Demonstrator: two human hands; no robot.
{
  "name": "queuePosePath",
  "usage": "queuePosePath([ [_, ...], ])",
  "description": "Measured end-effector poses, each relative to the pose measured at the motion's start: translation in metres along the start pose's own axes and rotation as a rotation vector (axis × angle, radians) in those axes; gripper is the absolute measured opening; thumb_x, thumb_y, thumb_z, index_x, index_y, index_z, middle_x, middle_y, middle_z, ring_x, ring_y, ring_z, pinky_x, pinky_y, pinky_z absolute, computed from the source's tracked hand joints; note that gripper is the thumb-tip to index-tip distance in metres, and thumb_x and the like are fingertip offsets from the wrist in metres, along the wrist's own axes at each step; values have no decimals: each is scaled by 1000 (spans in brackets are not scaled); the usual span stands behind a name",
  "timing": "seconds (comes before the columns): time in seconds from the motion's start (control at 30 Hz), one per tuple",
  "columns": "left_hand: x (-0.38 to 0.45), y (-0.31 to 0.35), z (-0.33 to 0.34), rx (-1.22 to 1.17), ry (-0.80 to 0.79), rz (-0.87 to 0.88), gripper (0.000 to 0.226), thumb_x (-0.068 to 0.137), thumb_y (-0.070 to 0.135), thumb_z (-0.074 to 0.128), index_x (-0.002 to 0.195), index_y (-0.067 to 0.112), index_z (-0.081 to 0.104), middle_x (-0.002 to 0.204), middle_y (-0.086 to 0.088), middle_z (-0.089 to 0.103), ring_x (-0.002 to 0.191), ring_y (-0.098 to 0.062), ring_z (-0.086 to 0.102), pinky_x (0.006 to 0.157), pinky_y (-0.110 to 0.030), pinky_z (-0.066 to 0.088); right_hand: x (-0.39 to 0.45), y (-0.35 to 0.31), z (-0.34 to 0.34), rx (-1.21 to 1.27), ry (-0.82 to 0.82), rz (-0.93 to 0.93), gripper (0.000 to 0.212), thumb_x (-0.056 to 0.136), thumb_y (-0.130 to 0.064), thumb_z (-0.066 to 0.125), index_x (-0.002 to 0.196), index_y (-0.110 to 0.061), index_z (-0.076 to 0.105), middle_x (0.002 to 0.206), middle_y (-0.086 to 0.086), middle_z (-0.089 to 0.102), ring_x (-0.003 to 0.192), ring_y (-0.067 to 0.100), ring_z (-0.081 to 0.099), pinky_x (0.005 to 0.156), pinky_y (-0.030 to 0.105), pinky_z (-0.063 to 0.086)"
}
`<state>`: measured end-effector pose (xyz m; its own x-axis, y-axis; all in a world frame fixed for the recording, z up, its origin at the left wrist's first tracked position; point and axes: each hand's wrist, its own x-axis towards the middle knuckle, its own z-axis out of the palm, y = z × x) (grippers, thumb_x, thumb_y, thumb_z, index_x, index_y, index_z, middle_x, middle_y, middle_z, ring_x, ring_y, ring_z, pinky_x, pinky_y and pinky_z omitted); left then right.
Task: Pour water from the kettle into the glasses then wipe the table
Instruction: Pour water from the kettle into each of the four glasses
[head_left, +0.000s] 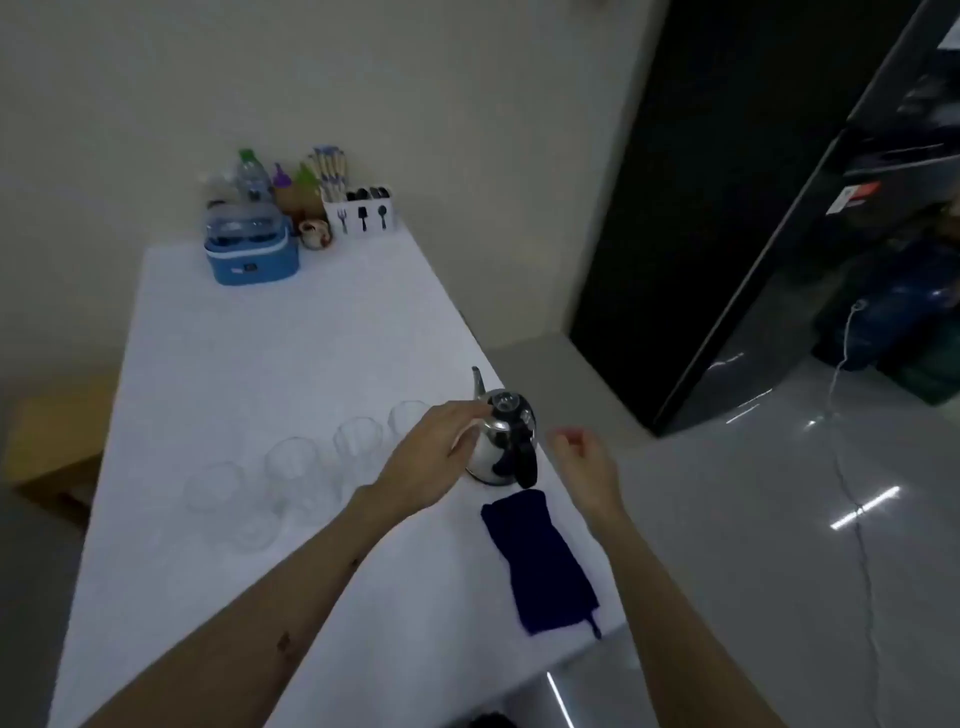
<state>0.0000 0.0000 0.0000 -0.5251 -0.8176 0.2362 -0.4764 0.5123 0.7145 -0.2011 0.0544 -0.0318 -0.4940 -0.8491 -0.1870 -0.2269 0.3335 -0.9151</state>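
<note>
A shiny steel kettle (500, 441) with a black handle and lid knob stands upright near the right edge of the white table (270, 338). My left hand (434, 457) reaches over from the left and its fingers touch the kettle's side and lid. My right hand (584, 460) hovers just right of the kettle, off the table edge, fingers loosely curled and holding nothing. Several clear glasses (296, 467) stand in a row left of the kettle, partly hidden by my left arm. A dark blue cloth (540, 561) lies flat in front of the kettle.
At the table's far end stand a blue container (252, 249), bottles (254, 176), a small mug (315, 234) and a white cutlery holder (361, 213). A dark fridge (779, 208) rises at the right. A white cable (852, 493) runs over the grey floor.
</note>
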Motion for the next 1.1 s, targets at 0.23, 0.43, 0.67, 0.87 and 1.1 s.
queuePosePath([
  [0.23, 69, -4, 42, 15, -388, -223, 54, 104, 40, 22, 153, 15, 16, 158, 10, 11, 147, -5, 4, 117, -20, -1, 50, 27, 43, 1, -128, 253, 66, 99, -64, 36, 105, -7, 67, 105, 7, 68, 97, 23, 63, 91, 35, 49],
  [0.43, 93, -34, 65, 94, -559, -304, 57, 103, 43, 8, 153, 19, -1, 163, 5, -6, 148, -5, -10, 122, -35, -4, 65, 47, 65, 133, -141, 291, 47, 101, -48, 47, 75, -13, 64, 75, -1, 64, 73, 13, 57, 67, 26, 43],
  [0.67, 88, -38, 74, 38, -460, -290, 55, 104, 38, 15, 153, 14, 11, 163, 4, 2, 147, -3, -3, 117, -18, -4, 72, 55, 66, 495, 2, 427, 40, 94, -23, 67, 56, -20, 54, 55, -9, 50, 56, 4, 44, 54, 13, 39],
  [0.87, 91, -29, 80, 142, -452, -222, 53, 105, 34, 15, 152, 8, 13, 163, -3, 4, 148, -8, -6, 118, -20, -7, 77, 45, 59, 557, 94, 395, 30, 92, -25, 70, 64, -17, 62, 64, -4, 57, 65, 8, 53, 62, 20, 47],
  [1.1, 77, 4, 66, 122, -368, -119, 55, 105, 39, 16, 153, 13, 14, 163, 1, 5, 149, -6, -3, 119, -22, -4, 47, 15, 31, 571, 160, 347, 39, 86, -27, 69, 51, -21, 53, 53, -11, 48, 63, 10, 44, 69, 32, 39],
])
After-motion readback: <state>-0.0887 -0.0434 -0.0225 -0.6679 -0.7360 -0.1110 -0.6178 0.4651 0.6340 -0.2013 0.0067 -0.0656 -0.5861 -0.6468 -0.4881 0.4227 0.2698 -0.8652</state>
